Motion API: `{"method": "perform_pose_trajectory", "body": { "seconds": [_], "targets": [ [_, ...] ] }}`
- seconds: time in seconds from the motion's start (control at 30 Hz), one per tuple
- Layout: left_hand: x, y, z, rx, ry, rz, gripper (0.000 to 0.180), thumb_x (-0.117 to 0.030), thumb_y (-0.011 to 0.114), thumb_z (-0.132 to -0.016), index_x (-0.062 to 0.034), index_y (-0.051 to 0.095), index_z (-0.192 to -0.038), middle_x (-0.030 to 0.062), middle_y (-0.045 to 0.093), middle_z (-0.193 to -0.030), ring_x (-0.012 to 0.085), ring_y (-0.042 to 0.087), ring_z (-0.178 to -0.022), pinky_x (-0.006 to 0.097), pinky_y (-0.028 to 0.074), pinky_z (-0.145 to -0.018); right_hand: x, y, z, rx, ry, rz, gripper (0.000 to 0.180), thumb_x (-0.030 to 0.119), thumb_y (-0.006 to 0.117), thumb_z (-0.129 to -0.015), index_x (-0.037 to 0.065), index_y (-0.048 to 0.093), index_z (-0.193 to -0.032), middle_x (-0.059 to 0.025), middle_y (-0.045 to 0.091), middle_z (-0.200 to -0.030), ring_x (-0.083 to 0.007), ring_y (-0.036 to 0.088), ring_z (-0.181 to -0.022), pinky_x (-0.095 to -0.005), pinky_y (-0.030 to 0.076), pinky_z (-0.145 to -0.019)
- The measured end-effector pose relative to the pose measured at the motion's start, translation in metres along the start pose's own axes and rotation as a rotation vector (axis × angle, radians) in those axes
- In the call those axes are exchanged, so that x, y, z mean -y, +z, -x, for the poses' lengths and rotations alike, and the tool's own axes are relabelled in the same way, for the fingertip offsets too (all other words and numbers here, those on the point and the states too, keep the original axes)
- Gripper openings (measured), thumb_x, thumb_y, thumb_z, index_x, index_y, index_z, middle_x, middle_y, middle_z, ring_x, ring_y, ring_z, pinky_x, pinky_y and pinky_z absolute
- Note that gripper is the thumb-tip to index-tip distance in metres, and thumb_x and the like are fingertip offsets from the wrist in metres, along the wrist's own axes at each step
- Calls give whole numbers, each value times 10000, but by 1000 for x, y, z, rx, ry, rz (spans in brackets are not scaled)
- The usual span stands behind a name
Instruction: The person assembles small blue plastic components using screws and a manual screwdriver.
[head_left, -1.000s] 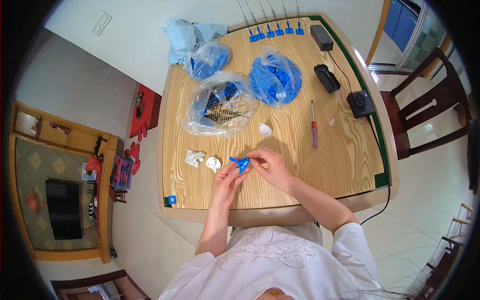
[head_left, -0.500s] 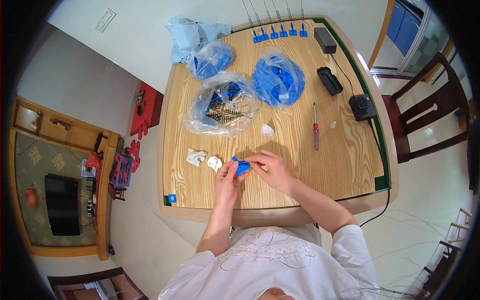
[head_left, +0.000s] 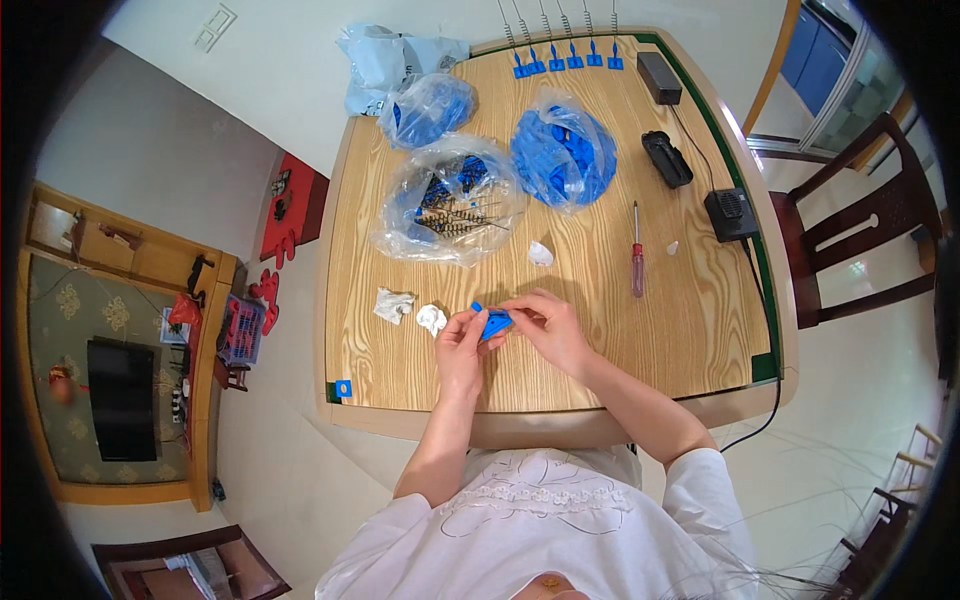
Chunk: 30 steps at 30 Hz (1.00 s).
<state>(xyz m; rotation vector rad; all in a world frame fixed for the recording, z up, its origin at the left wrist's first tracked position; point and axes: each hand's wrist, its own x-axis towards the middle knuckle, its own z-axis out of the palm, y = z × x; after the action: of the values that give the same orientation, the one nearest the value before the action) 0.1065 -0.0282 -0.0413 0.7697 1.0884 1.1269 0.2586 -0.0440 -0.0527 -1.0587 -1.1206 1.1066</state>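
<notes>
Near the front edge of the wooden table (head_left: pixel 560 380), both hands are closed round a small blue plastic piece (head_left: pixel 494 324). My left hand (head_left: pixel 461 346) grips its left side between thumb and fingers. From the right, my right hand (head_left: pixel 545 326) pinches at its upper right side; the fingertips partly hide it. Exactly what the piece is I cannot make out. Crumpled white tissues, one balled (head_left: pixel 432 319) and one looser (head_left: pixel 394 306), lie left of my hands. Beyond them stands an open clear bag (head_left: pixel 400 235) of dark springs and blue parts.
Two more clear bags hold blue parts, one right (head_left: pixel 563 160) and one left (head_left: pixel 428 108). Several blue bases with upright springs (head_left: pixel 556 62) line the far edge. A red-handled screwdriver (head_left: pixel 637 265), black holder (head_left: pixel 667 160) and corded black adapter (head_left: pixel 731 214) lie right. A white scrap (head_left: pixel 540 254) lies mid-table.
Both hands have shifted slightly right and away from me with the blue piece, which is now turned more upright. The whole view has tilted a little.
</notes>
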Motion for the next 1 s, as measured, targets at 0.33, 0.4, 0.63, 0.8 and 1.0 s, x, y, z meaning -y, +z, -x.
{"method": "perform_pose_trajectory", "body": {
  "seconds": [0.33,0.4,0.63,0.8,1.0],
  "targets": [
    [7,4,-2,-18,-19,75,66,-94,566,-892,-33,589,-900,89,644,-830,159,648,-683,254,565,-580,1,0,3,-44,-39,20,122,9,604,-820,5,631,-939,-82,578,-853,-162,634,-741,-255,530,-646],
    [7,3,-2,-22,-30,87,94,-97,609,-866,-22,592,-919,85,642,-846,161,649,-706,265,567,-591,0,-1,3,-43,-60,38,108,9,603,-821,4,629,-926,-82,581,-858,-166,638,-733,-256,532,-652],
    [6,4,-3,2,-34,99,87,-100,603,-870,-22,597,-907,88,643,-835,164,649,-691,272,568,-592,9,-2,4,-28,-82,66,107,7,602,-819,8,630,-923,-90,572,-852,-178,634,-760,-270,535,-659],
    [5,3,-2,24,-36,89,91,-113,583,-885,-27,596,-910,85,643,-815,164,647,-680,281,568,-591,11,-3,4,-4,-113,116,123,-29,591,-822,-4,630,-936,-74,572,-876,-150,624,-797,-251,545,-669],
    [5,4,-2,33,-55,95,89,-111,584,-884,-29,594,-917,80,641,-809,158,641,-671,280,567,-592,7,-3,4,1,-127,119,122,-30,591,-821,-5,625,-936,-77,563,-865,-157,623,-791,-256,549,-676]
  ]
}}
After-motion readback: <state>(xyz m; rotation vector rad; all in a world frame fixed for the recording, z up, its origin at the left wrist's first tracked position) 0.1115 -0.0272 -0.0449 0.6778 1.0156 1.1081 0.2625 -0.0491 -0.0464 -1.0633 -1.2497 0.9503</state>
